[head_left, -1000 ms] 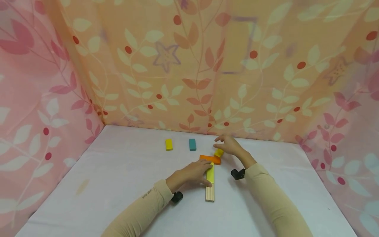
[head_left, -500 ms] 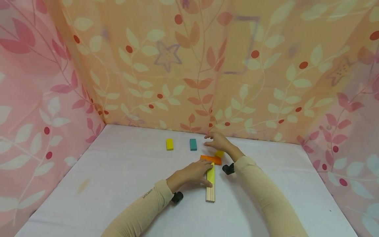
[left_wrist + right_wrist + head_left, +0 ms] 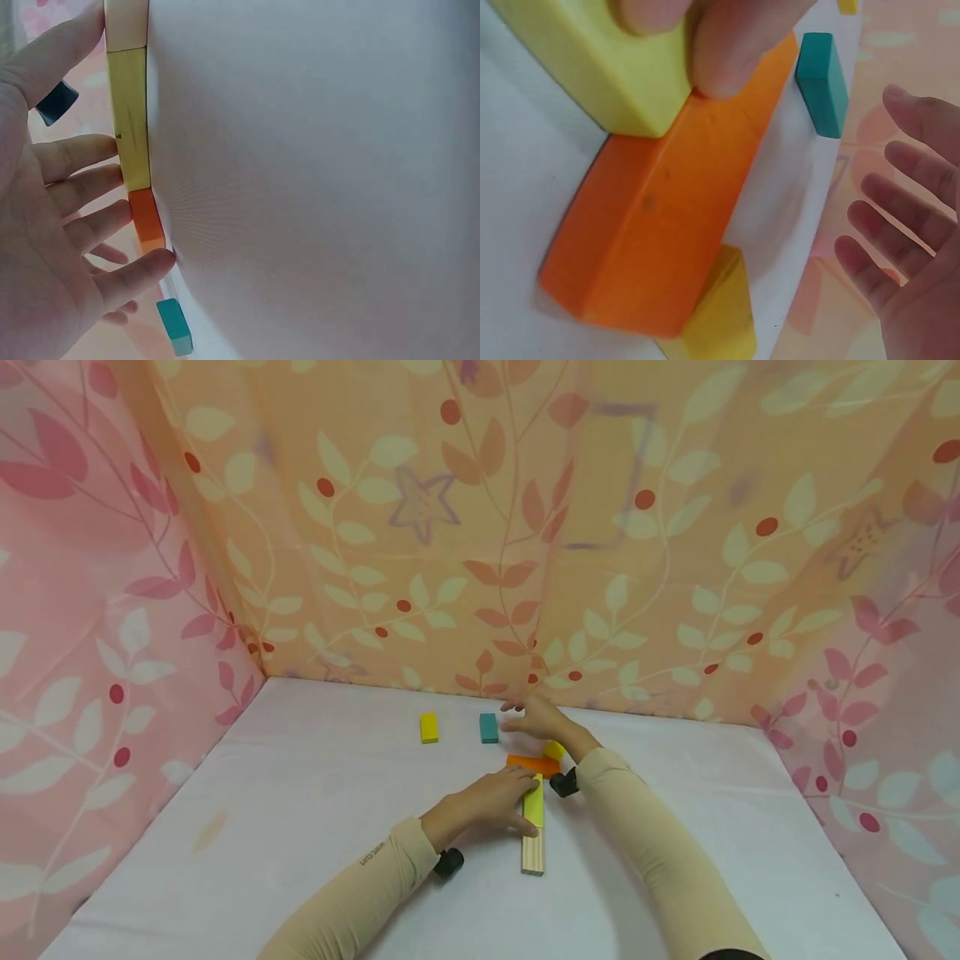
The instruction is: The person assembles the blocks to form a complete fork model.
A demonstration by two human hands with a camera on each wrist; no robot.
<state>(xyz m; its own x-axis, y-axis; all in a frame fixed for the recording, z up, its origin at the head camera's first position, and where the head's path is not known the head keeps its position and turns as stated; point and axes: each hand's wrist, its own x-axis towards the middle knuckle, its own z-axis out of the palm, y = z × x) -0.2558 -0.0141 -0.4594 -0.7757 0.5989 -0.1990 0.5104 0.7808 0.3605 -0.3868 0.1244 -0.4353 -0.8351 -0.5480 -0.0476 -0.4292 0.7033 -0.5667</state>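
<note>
A pale yellow block and a bare wood block lie end to end in a line. Across their far end runs an orange block, with a yellow block against its right end. My left hand rests along this line: in the left wrist view its straight fingers touch the pale yellow block and orange block, its thumb the wood block. Beside the teal block, my right hand hovers empty, fingers spread loosely, as the right wrist view also shows.
Farther left on the white tablecloth lies another yellow block. A patterned orange curtain rises at the table's back edge, and pink curtains hang on both sides. Black cameras sit at both wrists.
My right hand has moved left, away from the yellow block at the orange block's end and over beside the teal block. The left hand has stayed in place.
</note>
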